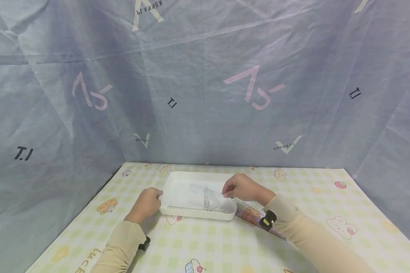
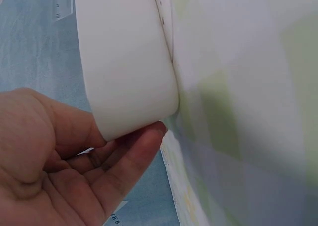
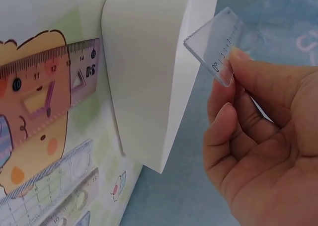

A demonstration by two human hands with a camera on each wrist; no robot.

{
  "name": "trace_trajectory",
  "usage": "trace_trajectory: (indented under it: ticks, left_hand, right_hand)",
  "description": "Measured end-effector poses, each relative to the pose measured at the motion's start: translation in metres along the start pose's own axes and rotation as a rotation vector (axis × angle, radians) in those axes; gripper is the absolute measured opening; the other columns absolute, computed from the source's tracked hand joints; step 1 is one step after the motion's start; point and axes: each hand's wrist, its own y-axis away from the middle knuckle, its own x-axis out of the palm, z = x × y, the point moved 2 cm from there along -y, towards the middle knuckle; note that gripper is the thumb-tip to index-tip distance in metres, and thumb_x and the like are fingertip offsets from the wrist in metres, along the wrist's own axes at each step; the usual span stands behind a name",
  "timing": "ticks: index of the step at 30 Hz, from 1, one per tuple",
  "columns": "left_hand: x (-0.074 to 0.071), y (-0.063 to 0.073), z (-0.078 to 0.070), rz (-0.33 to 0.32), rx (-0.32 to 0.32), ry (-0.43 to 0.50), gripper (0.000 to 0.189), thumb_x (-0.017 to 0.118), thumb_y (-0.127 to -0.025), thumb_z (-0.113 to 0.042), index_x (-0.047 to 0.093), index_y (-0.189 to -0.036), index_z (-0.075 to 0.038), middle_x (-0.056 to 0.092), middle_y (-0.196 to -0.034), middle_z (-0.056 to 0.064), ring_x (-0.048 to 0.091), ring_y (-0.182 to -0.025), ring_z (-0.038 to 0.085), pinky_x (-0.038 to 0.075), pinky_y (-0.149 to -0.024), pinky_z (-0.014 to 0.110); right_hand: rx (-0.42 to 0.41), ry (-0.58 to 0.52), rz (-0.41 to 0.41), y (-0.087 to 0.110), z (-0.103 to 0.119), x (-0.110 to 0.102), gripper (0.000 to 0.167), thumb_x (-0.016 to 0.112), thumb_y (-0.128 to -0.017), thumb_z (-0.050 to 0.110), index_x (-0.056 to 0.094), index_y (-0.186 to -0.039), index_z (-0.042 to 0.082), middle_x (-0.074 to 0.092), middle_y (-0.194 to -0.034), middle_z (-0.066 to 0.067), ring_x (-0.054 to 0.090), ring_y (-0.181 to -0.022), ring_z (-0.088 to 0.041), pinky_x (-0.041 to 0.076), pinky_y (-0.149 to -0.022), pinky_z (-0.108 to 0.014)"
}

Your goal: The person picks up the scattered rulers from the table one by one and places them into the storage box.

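Fingertips of your right hand (image 3: 278,156) pinch a clear graduated plastic piece (image 3: 212,39), its zero mark (image 3: 215,67) readable only from that wrist's view. Your curled left hand (image 2: 69,186) grips the white tray (image 2: 126,62).

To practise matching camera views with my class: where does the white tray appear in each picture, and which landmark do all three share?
Head: the white tray is below centre, between the left hand and right hand.
Left wrist: the white tray fills the upper part, left of centre.
Right wrist: the white tray stands upper middle, left of the hand.
Shared landmark: the green-checked tablecloth.
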Motion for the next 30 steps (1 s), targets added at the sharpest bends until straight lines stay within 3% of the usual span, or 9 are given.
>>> trace_trajectory:
  ticks: [11,17,30]
  left_hand:
    - [0.0002,-0.0011,-0.0004,-0.003,0.015,-0.008,0.038,0.056,-0.082,0.011,0.066,-0.119,0.010,0.065,-0.126,0.022,0.055,-0.125,0.043,0.054,-0.079,0.039]
    - [0.0008,-0.0017,-0.0002,0.009,0.001,-0.010,0.038,0.057,-0.084,0.010,0.065,-0.121,0.010,0.063,-0.128,0.023,0.065,-0.104,0.031,0.052,-0.071,0.034]
    - [0.0005,-0.0006,0.0008,-0.003,0.004,-0.019,0.039,0.057,-0.082,0.010,0.065,-0.121,0.010,0.063,-0.129,0.023,0.064,-0.111,0.034,0.054,-0.077,0.038]
  right_hand:
    - [-0.005,-0.031,0.027,-0.0031,-0.0031,0.0057,0.007,0.073,-0.089,0.010,0.077,-0.089,0.005,0.074,-0.079,0.002,0.066,-0.069,-0.008,0.055,-0.065,-0.025]
    - [0.002,0.001,0.008,-0.0018,-0.0015,0.0064,0.007,0.072,-0.090,0.011,0.077,-0.090,0.006,0.074,-0.082,0.007,0.066,-0.074,-0.006,0.056,-0.070,-0.025]
    - [-0.028,0.021,0.008,-0.0008,0.0036,0.0089,0.006,0.073,-0.089,0.012,0.077,-0.087,0.009,0.072,-0.078,0.011,0.065,-0.070,-0.005,0.055,-0.068,-0.025]
